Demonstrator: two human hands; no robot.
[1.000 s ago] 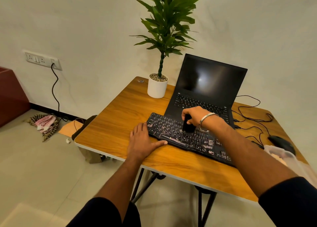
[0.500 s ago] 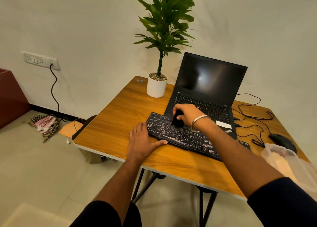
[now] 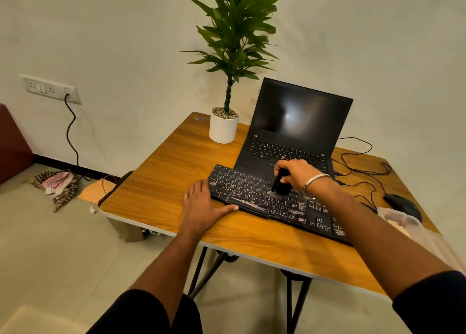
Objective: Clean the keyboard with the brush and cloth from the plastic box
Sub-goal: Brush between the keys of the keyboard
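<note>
Head view of a wooden folding table (image 3: pixel 161 172) on which a black keyboard (image 3: pixel 254 197) lies diagonally, its left end nearer the far side and its right end running toward the near right edge; pale smears mark several keys. The right hand (image 3: pixel 297 173) has its fingers and thumb curled round a black brush (image 3: pixel 280 183), which is tilted with its bristle end down on the keys near the middle of the keyboard. The left hand (image 3: pixel 201 207) lies flat on the tabletop, fingers straight and together, fingertips touching the keyboard's left end and thumb stretched along its near edge. A metal bangle (image 3: pixel 312 182) circles the right wrist. Just beyond the keyboard stands an open black laptop (image 3: pixel 297 122), screen dark. To its left, at the far edge, is a potted plant (image 3: pixel 224 122) in a white pot. At the right of the table lie a black mouse (image 3: pixel 401 205) with its tangled cables (image 3: pixel 363 167), and nearer, partly hidden by the right forearm, the translucent plastic box (image 3: pixel 403 220); its contents cannot be made out. A patterned cloth (image 3: pixel 56 185) lies on the floor at left.
</note>
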